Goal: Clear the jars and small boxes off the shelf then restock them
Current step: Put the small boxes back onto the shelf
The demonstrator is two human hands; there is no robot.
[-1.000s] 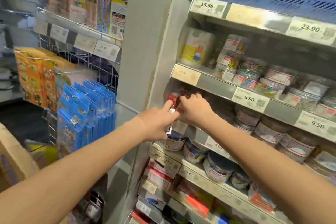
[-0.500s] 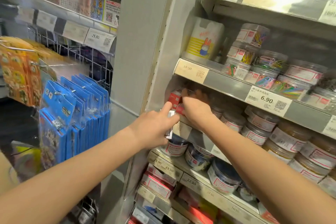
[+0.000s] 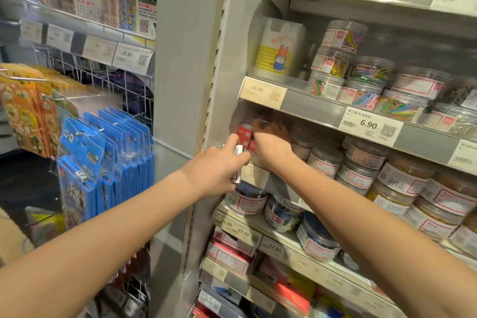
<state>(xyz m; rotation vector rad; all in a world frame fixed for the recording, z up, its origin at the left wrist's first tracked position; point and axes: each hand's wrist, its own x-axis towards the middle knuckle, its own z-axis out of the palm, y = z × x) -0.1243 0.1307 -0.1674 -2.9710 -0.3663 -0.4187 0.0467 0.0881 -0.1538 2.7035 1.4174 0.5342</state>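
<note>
Small red boxes (image 3: 244, 131) are stacked at the left end of the middle shelf (image 3: 278, 181). My right hand (image 3: 271, 142) reaches into that shelf and its fingers curl onto the stack of red boxes. My left hand (image 3: 219, 170) is just below and to the left, at the shelf's front edge, holding several small white-edged boxes (image 3: 238, 162) with its thumb raised. Clear jars with brown contents (image 3: 361, 162) fill the same shelf to the right.
Jars of coloured paper clips (image 3: 361, 85) and a white rabbit-print container (image 3: 280, 49) sit on the shelf above. Dark-filled jars (image 3: 317, 237) and red-and-white boxes (image 3: 227, 250) are on lower shelves. Blue hanging packs (image 3: 103, 162) and orange packs (image 3: 28, 111) hang on the left rack.
My right hand has pushed deeper into the shelf over the red boxes. My left hand stays at the shelf edge with its boxes. The view has shifted closer and slightly down.
</note>
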